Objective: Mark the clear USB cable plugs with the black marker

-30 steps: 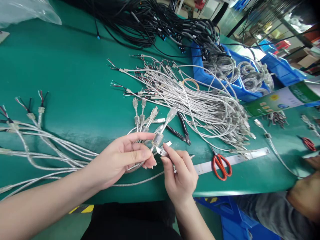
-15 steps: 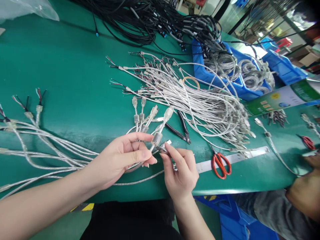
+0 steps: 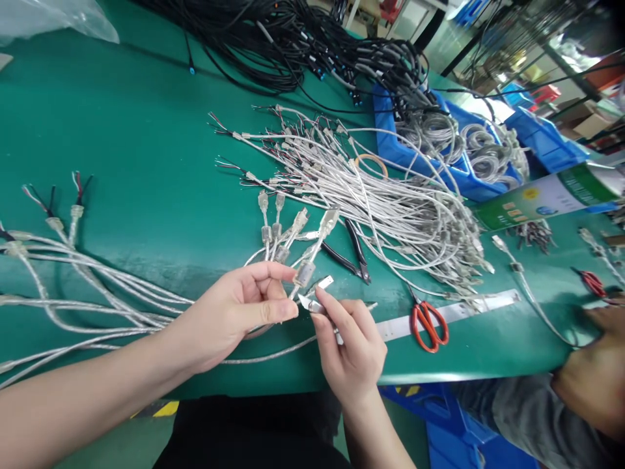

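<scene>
My left hand [image 3: 251, 312] pinches a clear-jacketed USB cable [image 3: 312, 257] between thumb and fingers, just below the cylindrical bead [image 3: 305, 272] on it. The cable's plug end points up and away from me. In my right hand [image 3: 349, 339] is a craft knife [image 3: 310, 304], held near its pointed blade. The blade tip is close to the lower end of the bead; whether it touches cannot be made out. Several more USB plugs [image 3: 280, 203] lie just beyond my fingers, and their cables [image 3: 122, 293] run left to bare wire ends.
Black-handled pliers [image 3: 359, 251], orange scissors [image 3: 430, 326] and a steel ruler [image 3: 395, 327] lie to the right. Behind are a heap of clear cables [image 3: 390, 202], blue bins [image 3: 383, 124] and black cables [image 3: 254, 45]. Another person's arm [image 3: 590, 378] rests at the right edge.
The knife blade has moved slightly left and down and now shows more fully below the bead. My left hand keeps its hold on the cable. The view has shifted slightly.
</scene>
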Available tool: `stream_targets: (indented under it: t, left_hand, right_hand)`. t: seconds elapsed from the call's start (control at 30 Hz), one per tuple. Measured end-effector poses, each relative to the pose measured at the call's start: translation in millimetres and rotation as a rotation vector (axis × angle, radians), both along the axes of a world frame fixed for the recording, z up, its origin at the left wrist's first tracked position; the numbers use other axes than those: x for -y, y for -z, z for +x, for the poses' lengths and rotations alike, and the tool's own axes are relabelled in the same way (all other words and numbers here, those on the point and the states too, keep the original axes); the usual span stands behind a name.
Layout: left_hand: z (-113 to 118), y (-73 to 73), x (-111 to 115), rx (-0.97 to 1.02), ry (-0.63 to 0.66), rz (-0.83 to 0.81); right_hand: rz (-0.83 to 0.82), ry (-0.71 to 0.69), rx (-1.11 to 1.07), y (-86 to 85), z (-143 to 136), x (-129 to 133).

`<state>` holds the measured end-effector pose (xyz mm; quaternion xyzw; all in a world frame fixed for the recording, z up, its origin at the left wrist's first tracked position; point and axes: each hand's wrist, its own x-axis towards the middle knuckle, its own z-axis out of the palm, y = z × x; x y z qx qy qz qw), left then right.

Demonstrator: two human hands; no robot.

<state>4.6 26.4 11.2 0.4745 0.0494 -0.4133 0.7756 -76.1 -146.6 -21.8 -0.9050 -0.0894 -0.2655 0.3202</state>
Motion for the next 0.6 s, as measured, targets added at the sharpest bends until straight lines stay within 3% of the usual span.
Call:
stream_targets:
  t: [0.27,0.6]
  left_hand:
    - [0.4,0.2,-1.2,-0.020,0.027,0.005]
    - [-0.2,3.2,-1.2,-0.030,0.057,-0.037]
  right_hand:
    - [-0.095,-0.014,0.007,-10.6,-1.9,3.7]
    - [-0.033,-0.025,-0.026,-3.5,2.7,2.1]
